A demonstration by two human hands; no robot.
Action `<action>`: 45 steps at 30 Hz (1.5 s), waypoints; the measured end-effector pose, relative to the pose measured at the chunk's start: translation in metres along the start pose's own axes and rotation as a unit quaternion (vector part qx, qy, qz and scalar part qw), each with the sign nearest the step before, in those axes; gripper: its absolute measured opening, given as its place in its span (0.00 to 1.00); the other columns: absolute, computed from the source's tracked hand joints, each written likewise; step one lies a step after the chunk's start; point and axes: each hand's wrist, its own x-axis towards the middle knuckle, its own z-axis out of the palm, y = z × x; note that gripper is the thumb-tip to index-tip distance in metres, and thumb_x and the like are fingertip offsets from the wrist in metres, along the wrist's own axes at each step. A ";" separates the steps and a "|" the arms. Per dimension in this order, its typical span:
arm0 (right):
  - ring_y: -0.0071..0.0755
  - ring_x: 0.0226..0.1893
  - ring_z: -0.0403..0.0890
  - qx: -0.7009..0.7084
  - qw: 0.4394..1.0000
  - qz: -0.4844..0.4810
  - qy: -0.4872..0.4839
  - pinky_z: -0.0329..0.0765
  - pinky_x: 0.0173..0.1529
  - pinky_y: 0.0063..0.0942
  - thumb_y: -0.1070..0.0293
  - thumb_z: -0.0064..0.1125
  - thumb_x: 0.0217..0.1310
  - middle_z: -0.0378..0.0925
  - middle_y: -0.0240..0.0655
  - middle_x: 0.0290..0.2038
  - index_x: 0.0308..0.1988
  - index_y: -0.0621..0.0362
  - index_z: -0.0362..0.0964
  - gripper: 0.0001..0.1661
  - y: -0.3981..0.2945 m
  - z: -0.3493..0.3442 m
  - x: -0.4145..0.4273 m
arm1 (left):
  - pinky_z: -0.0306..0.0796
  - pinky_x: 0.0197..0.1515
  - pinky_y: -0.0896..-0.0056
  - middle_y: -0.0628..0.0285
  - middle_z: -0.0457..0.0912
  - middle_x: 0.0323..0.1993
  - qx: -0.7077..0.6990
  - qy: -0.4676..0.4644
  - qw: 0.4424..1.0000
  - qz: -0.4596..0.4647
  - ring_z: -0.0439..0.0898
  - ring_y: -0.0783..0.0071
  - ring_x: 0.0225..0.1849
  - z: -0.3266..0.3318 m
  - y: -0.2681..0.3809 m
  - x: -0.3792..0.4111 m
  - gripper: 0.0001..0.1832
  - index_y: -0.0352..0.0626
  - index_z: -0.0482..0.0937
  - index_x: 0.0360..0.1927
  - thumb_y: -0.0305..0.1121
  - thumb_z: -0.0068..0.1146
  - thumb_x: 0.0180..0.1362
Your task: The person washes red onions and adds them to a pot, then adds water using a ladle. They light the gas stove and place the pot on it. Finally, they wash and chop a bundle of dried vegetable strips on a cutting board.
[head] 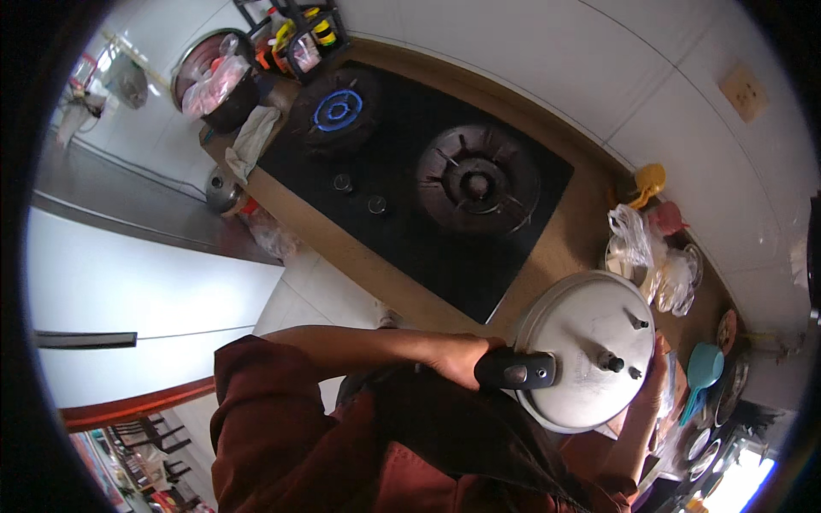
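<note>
A silver pressure cooker [590, 327] with its lid on is before me, near the right end of the gas hob [410, 256]. My left hand [465, 359] grips its black handle [516, 370] on the left side. On the far side, my right hand [655, 378] is against the cooker's wall, its fingers partly hidden by the pot. A dark pressure valve [612, 363] and smaller fittings stand up from the lid. Blue flame burns in the left burner [338, 110]. The right burner [478, 185] shows no flame and carries no pot.
Sauce bottles stand in a black rack [301, 38] behind the left burner, beside a dark pot [234, 96] with plastic bags and a cloth [253, 141]. At right are plastic bags [673, 279], a yellow ladle [649, 179] and a turquoise dipper [704, 365]. A white fridge [147, 282] stands left.
</note>
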 end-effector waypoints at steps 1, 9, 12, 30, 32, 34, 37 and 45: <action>0.34 0.45 0.74 -0.011 1.000 0.004 0.008 0.68 0.52 0.32 0.52 0.44 0.60 0.73 0.38 0.46 0.49 0.60 0.67 0.25 -0.008 0.009 0.003 | 0.66 0.47 0.64 0.49 0.74 0.42 -0.002 0.002 1.000 0.005 0.73 0.62 0.45 -0.006 0.004 -0.011 0.31 0.33 0.63 0.50 0.28 0.59 0.39; 0.33 0.42 0.75 -0.117 0.992 -0.051 -0.012 0.71 0.47 0.29 0.52 0.44 0.60 0.75 0.37 0.43 0.50 0.59 0.66 0.25 -0.015 0.205 0.034 | 0.70 0.44 0.68 0.45 0.74 0.40 -0.035 0.063 0.997 0.025 0.76 0.58 0.40 -0.090 0.011 -0.125 0.37 0.29 0.61 0.51 0.32 0.61 0.35; 0.31 0.40 0.76 -0.132 0.984 -0.107 -0.059 0.72 0.45 0.28 0.56 0.44 0.61 0.75 0.36 0.42 0.49 0.58 0.66 0.22 0.009 0.283 0.056 | 0.69 0.46 0.67 0.42 0.73 0.42 -0.029 0.050 0.998 0.007 0.75 0.58 0.42 -0.147 0.007 -0.179 0.39 0.27 0.58 0.53 0.34 0.61 0.38; 0.35 0.41 0.75 -0.249 0.957 0.085 -0.126 0.73 0.45 0.31 0.51 0.42 0.61 0.74 0.39 0.42 0.47 0.59 0.68 0.24 0.099 0.620 0.304 | 0.70 0.48 0.62 0.38 0.75 0.39 -0.058 0.253 0.963 -0.068 0.77 0.52 0.42 -0.385 -0.073 -0.380 0.43 0.26 0.54 0.55 0.36 0.62 0.37; 0.35 0.41 0.75 -0.259 0.951 0.093 -0.142 0.73 0.46 0.33 0.51 0.42 0.61 0.74 0.39 0.43 0.47 0.59 0.67 0.25 0.103 0.632 0.327 | 0.71 0.46 0.62 0.38 0.75 0.37 -0.069 0.272 0.958 -0.061 0.77 0.52 0.41 -0.395 -0.084 -0.375 0.43 0.25 0.54 0.55 0.35 0.62 0.36; 0.36 0.42 0.74 -0.278 0.946 0.098 -0.135 0.72 0.47 0.34 0.50 0.42 0.61 0.73 0.39 0.44 0.48 0.59 0.67 0.25 0.113 0.637 0.348 | 0.71 0.45 0.63 0.38 0.76 0.36 -0.101 0.269 0.956 -0.065 0.78 0.51 0.39 -0.405 -0.097 -0.375 0.43 0.25 0.54 0.55 0.35 0.62 0.36; 0.37 0.42 0.74 -0.289 0.946 0.094 -0.112 0.72 0.47 0.35 0.50 0.42 0.61 0.73 0.39 0.44 0.49 0.59 0.66 0.26 0.125 0.640 0.373 | 0.73 0.42 0.62 0.39 0.76 0.34 -0.081 0.297 0.950 -0.043 0.78 0.51 0.37 -0.419 -0.117 -0.369 0.43 0.24 0.54 0.55 0.33 0.62 0.36; 0.40 0.44 0.73 -0.303 0.941 0.122 -0.095 0.71 0.49 0.37 0.49 0.44 0.60 0.72 0.40 0.46 0.50 0.58 0.66 0.26 0.139 0.657 0.385 | 0.71 0.45 0.61 0.39 0.76 0.36 -0.159 0.263 0.950 -0.055 0.78 0.51 0.39 -0.435 -0.124 -0.369 0.42 0.26 0.54 0.55 0.33 0.62 0.37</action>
